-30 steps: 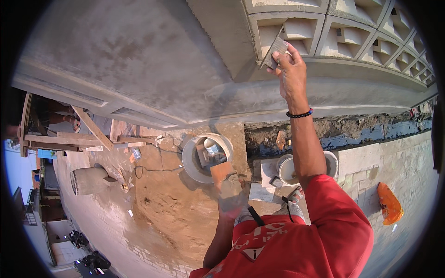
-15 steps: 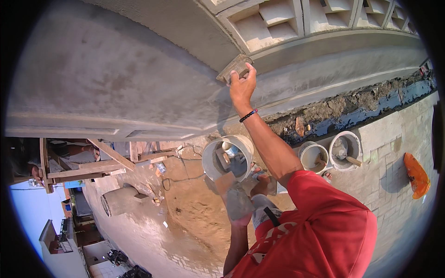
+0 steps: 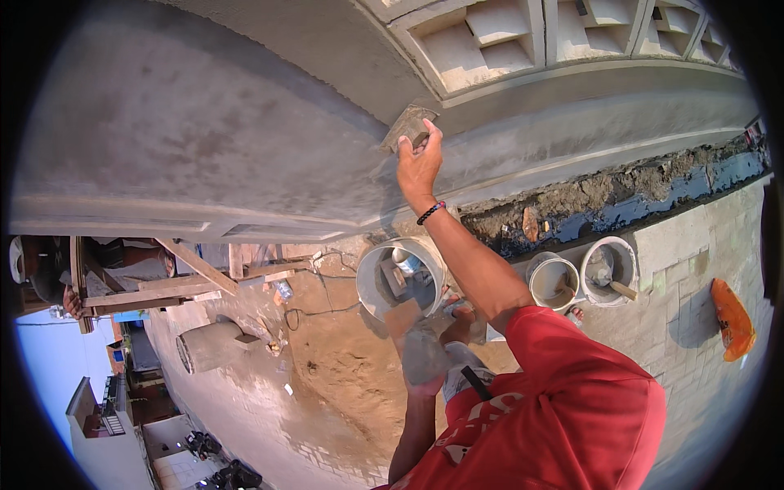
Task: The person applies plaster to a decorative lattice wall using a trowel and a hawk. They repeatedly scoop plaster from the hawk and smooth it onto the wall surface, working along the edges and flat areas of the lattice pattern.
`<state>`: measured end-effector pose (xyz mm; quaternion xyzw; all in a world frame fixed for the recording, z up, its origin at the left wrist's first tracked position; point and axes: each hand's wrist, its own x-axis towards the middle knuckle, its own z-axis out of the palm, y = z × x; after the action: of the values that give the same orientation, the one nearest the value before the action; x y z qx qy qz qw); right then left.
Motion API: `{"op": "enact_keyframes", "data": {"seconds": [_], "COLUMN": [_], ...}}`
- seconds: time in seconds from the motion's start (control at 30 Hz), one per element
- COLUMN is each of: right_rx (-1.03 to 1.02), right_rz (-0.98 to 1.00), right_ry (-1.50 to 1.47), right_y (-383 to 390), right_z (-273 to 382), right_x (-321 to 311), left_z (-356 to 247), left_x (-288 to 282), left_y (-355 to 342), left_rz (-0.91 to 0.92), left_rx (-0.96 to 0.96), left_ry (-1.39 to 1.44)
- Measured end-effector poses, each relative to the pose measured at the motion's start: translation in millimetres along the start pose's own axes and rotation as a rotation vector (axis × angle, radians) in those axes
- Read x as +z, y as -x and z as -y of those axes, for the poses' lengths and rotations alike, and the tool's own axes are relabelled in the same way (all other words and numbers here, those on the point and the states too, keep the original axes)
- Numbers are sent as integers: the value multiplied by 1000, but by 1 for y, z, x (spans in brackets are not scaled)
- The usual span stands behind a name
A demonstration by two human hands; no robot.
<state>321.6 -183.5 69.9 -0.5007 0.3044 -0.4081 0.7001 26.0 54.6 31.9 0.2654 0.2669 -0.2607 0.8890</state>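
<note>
- As you reach up and forward, the grey plastered wall (image 3: 204, 122) fills the upper left of your view, with pale, deeply recessed ventilation blocks (image 3: 478, 45) at the top.
- Along the wall's foot, to your right, runs a strip of rough earth (image 3: 600, 198).
- Ahead of your feet and to your left spreads a patch of brown sand (image 3: 347, 351).
- Just beyond the board you hold stands a large round bucket (image 3: 369, 282) containing a white cup (image 3: 403, 260).
- On your right, two smaller pails (image 3: 581, 280) stand side by side; a wooden-handled tool (image 3: 622, 290) sits in the farther-right one.
- Well to their right lies an orange bag (image 3: 733, 320).
- Your left hand (image 3: 428, 386) holds a reddish-brown board (image 3: 403, 319) low before your body; its fingers are mostly hidden.
- Your right hand (image 3: 420, 167) has its fingers curled around the handle of a flat rectangular float (image 3: 403, 124), which lies against the wall just below the blocks' lower corner.
- A dark beaded bracelet (image 3: 430, 213) circles your right wrist.
</note>
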Motion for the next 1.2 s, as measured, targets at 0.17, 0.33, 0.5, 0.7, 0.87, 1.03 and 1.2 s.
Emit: {"op": "enact_keyframes", "data": {"seconds": [0.17,0.33,0.5,0.7,0.87,1.03,1.2], "right_rx": [166,297,389,413,444,434,397], "right_rz": [325,406,553,665,646,715,600], "right_ry": [-78,-335,-275,-182,-121,-149,-200], "right_y": [28,-34,-71,-96,-97,-103,-96], "right_z": [8,41,63,57,70,89,124], "right_x": [-45,-122,-125,-113,-105,-102,-91], "left_z": [11,14,27,35,34,32,33], "left_x": [35,65,19,24,18,9,6], "left_y": [-3,-10,-25,-26,-22,-25,-30], "left_rz": [121,139,81,231,124,194,177], "left_rx": [289,-26,-38,28,44,-60,-36], "left_ry": [-920,11,149,136,136,362,262]}}
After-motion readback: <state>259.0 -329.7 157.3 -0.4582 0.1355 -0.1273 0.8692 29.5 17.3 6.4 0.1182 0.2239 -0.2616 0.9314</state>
